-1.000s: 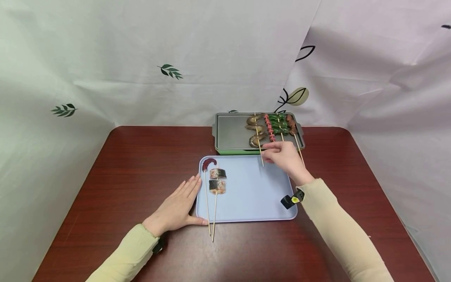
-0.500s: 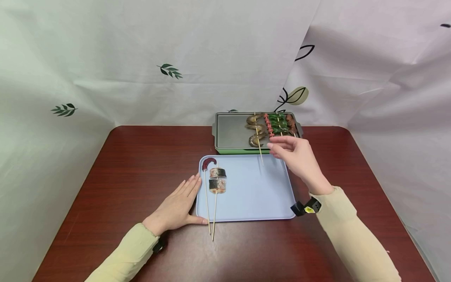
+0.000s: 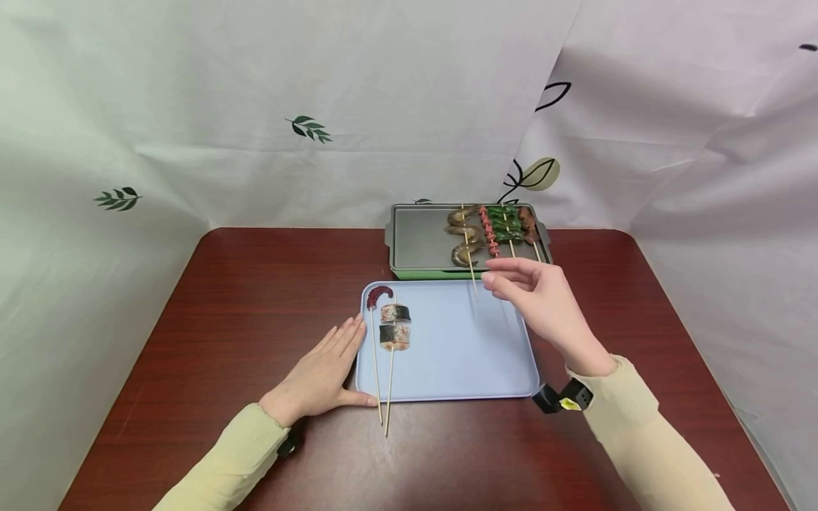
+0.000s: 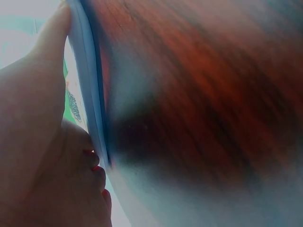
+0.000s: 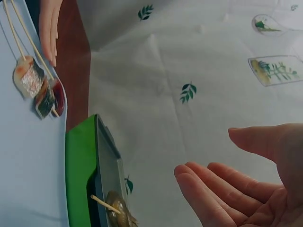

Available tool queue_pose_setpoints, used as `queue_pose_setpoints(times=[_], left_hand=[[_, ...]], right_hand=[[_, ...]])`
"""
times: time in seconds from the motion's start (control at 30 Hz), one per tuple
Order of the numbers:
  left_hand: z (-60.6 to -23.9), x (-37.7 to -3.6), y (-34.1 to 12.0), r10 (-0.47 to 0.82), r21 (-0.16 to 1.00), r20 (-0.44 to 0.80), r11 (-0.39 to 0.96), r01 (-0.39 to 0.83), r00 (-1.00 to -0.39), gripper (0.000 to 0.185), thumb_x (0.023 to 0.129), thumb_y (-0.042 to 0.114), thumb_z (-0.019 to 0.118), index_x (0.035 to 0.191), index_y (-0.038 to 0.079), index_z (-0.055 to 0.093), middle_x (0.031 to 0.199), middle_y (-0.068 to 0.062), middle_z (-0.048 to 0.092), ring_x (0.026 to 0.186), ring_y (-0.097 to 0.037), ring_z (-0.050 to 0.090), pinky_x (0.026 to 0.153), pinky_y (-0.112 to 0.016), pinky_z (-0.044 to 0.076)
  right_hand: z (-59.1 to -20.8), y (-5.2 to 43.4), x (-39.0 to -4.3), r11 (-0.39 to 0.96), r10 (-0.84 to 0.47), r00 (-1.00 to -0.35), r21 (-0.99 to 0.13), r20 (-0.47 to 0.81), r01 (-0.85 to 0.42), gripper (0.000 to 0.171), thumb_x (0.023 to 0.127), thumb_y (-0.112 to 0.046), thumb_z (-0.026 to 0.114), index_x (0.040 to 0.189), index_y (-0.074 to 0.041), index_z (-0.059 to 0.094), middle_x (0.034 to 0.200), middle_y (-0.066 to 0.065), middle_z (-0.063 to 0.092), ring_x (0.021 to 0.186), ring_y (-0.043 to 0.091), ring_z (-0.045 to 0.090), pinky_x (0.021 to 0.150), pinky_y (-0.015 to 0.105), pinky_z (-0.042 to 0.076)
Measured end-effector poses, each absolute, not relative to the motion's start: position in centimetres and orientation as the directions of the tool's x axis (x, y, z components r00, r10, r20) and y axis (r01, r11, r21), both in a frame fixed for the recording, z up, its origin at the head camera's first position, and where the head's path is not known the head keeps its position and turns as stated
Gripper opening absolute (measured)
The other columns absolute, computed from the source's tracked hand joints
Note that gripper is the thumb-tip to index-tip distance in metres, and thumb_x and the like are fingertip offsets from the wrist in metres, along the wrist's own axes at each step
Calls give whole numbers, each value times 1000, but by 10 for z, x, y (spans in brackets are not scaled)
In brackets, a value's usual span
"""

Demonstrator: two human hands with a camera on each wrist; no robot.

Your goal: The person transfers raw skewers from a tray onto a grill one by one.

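My left hand (image 3: 319,372) lies with straight fingers along the left rim of the pale blue tray (image 3: 463,341), its thumb at the front left corner. Beside those fingers, on the tray, are a dark red tentacle skewer (image 3: 378,296) and a skewer of fish pieces (image 3: 394,335). My right hand (image 3: 540,294) hovers over the tray's far right corner, and in the right wrist view thumb and fingers (image 5: 222,189) are apart with nothing between them. Just left of the fingertips, the stick of a shrimp skewer (image 3: 465,238) juts from the grill pan (image 3: 418,241) over the tray.
The pan, on a green base (image 3: 422,274), also bears a pink skewer (image 3: 489,231), a green pepper skewer (image 3: 507,226) and a brown meat skewer (image 3: 529,227). Behind the dark red table (image 3: 281,270) hangs a white leaf-print cloth (image 3: 358,170).
My right hand has let go of the shrimp skewer's stick and moved right, then slightly back toward me. The left hand and the tray stay put.
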State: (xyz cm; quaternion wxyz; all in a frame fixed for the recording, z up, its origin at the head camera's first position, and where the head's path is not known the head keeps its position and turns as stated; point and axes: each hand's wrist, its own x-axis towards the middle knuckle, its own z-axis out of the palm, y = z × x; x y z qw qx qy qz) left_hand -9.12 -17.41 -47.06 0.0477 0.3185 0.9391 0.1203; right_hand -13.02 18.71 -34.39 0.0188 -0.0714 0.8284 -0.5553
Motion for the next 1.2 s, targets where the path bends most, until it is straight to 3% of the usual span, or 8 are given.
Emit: queue_pose_setpoints(times=[0.23, 0.57, 1.2], left_hand=[[-470, -90, -174, 611, 254, -17, 768, 588, -791, 123, 80, 80, 62, 156, -10, 26, 165, -24, 18, 151, -37, 19, 122, -48, 18], [-470, -90, -174, 611, 257, -22, 768, 586, -791, 123, 80, 80, 61, 157, -9, 24, 165, -24, 17, 151, -37, 18, 122, -48, 17], [-472, -90, -174, 601, 272, -28, 773, 573, -799, 123, 80, 81, 61, 157, -9, 24, 165, -23, 17, 152, -37, 18, 122, -48, 18]], right_hand=[[-351, 181, -122, 424, -178, -983, -899, 35, -109, 39, 94, -34, 75, 125, -10, 72, 109, 3, 75, 95, 14, 73, 86, 30, 56], [-377, 162, -116, 404, -255, -967, -908, 2, -109, 33, 94, -30, 76, 120, -10, 75, 107, 0, 76, 96, 19, 73, 82, 33, 58], [-426, 120, -95, 328, -425, -894, -945, -145, -3, 37, 96, -24, 73, 121, 3, 71, 107, 7, 75, 100, 18, 72, 90, 35, 56]])
